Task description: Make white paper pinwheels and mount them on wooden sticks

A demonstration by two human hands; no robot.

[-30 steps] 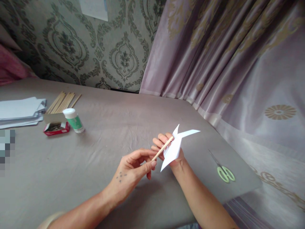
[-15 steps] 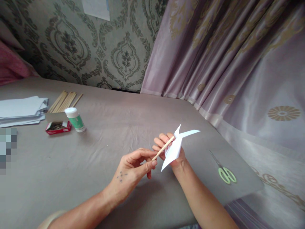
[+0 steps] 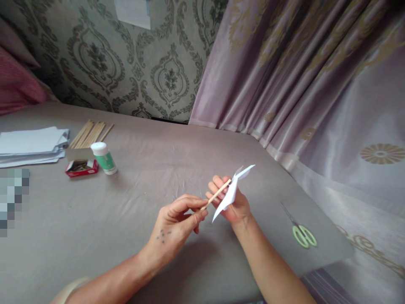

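Note:
My left hand (image 3: 177, 219) pinches a thin wooden stick (image 3: 218, 193) between thumb and fingers, its tip slanting up to the right. At that tip is a white folded-paper pinwheel (image 3: 232, 192) with pointed blades, seen nearly edge-on. Around the paper from behind curls my right hand (image 3: 238, 207), palm turned up and fingers bent near the stick's end. The paper covers its thumb and part of the palm, so the exact contact is hidden.
Green-handled scissors (image 3: 303, 235) lie at the right. Toward the left stand a white-capped green glue bottle (image 3: 106, 161) and an open red box (image 3: 81, 168) of small metal pieces. Behind are several wooden sticks (image 3: 88, 134) and stacked white paper (image 3: 30, 143). A curtain (image 3: 253, 84) borders the table.
The paper pinwheel has turned from showing a broad face to nearly edge-on, its blades shifting slightly left. My left hand keeps its pinch on the stick. The view has shifted slightly.

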